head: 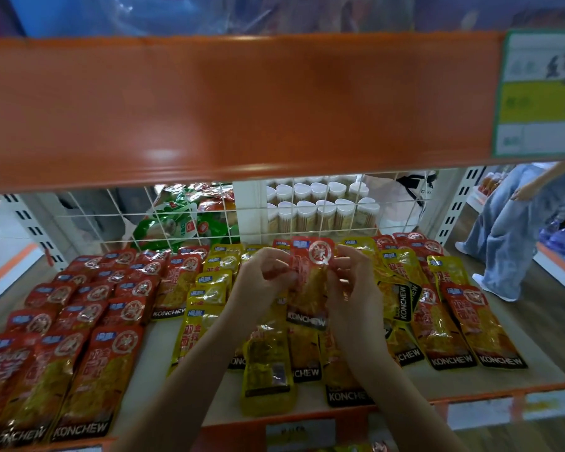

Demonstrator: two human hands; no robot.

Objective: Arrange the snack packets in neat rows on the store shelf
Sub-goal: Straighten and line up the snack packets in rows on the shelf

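Observation:
A red snack packet (310, 282) is held upright above the middle of the shelf (157, 347). My left hand (261, 278) pinches its left edge and my right hand (353, 282) pinches its right edge. Red packets (88, 308) lie in overlapping rows on the left. Yellow packets (209, 295) lie in a column just left of my hands. Below my hands a loose heap of yellow and red packets (268, 367) lies askew. More red and yellow packets (450, 321) lie on the right, partly crooked.
An orange upper shelf (235, 106) fills the top of the view, with a price label (538, 93) at its right. A white wire grid (229, 213) backs the shelf; green bags (177, 220) and white-lidded jars (320, 207) show behind it. A person in jeans (509, 236) stands right.

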